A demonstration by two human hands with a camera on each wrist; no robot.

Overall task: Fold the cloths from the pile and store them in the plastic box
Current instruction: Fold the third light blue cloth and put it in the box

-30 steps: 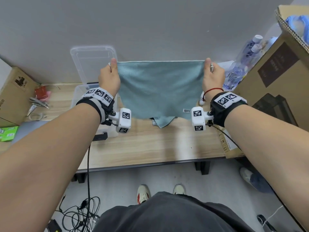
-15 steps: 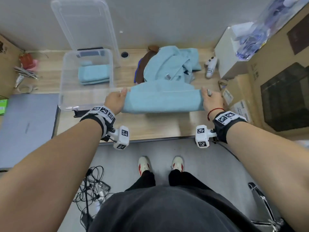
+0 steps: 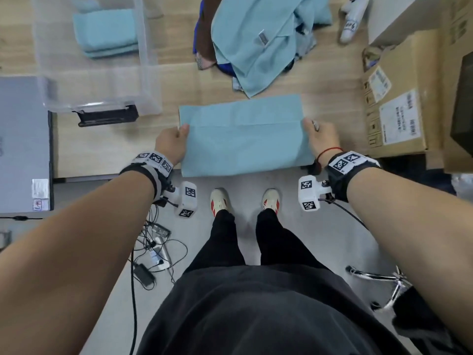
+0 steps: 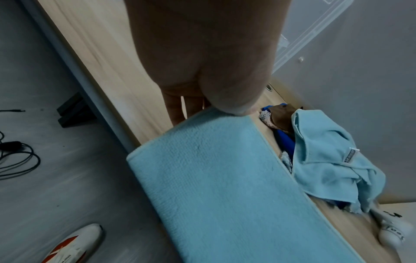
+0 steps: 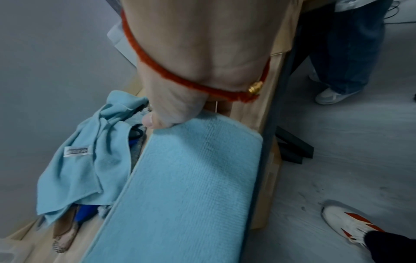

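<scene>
We see a light blue cloth [image 3: 243, 134] of soft ribbed pile, folded into a flat rectangle on the wooden table [image 3: 107, 147], its near edge overhanging the table's front. Our left hand [image 3: 171, 143] pinches its left end, thumb on top; our right hand [image 3: 321, 135] pinches the right end. The clear plastic box [image 3: 97, 80], cut off at the top, holds folded blue cloths, blurred through its wall. The rumpled pile [image 3: 261, 39] lies beyond.
</scene>
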